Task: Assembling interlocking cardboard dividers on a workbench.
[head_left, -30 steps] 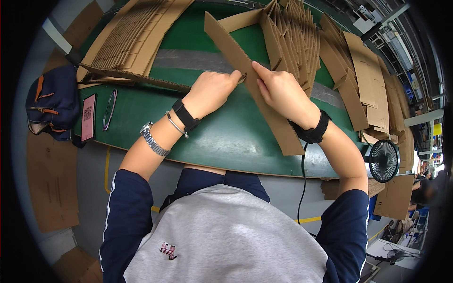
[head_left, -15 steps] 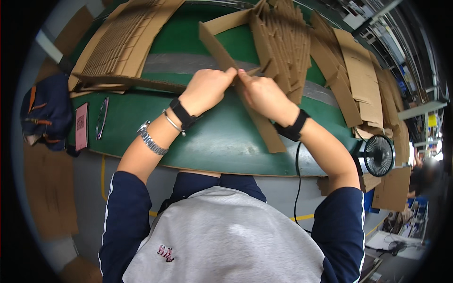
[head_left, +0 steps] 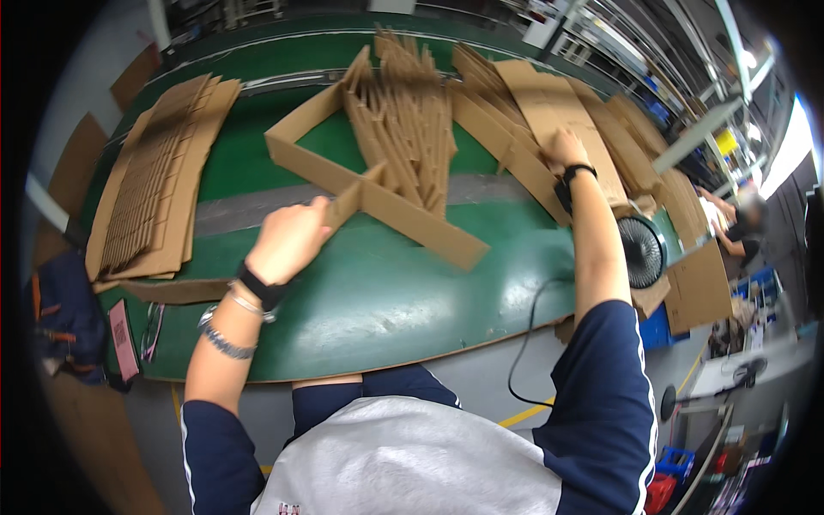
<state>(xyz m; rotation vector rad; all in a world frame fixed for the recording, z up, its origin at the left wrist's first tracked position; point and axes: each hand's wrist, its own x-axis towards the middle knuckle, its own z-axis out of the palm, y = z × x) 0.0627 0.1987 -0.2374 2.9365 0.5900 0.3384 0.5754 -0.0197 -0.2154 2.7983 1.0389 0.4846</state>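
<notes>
My left hand [head_left: 294,236] is closed around a cardboard strip [head_left: 343,206] over the green table. That strip crosses a longer slotted cardboard strip [head_left: 421,229], and the two look joined at the slot. Another strip runs back from this one to a dense bundle of interlocked cardboard dividers [head_left: 403,129]. Farther right, my right hand [head_left: 566,150] rests at the stacked cardboard strips [head_left: 515,146] beside a flat cardboard sheet [head_left: 592,129]. Its fingers are curled; their tips and anything between them are hidden.
On the left lies a pile of folded cardboard partitions [head_left: 154,172]. A pink card [head_left: 123,339], glasses [head_left: 152,330] and a dark blue bag [head_left: 69,313] are near the left edge. A small black fan [head_left: 642,251] with a cable stands at the right. A person [head_left: 742,227] is beyond.
My hands were together at the strips' crossing. My right hand has let go and moved right to the stacked cardboard. My left hand still holds a strip. The view has shifted too.
</notes>
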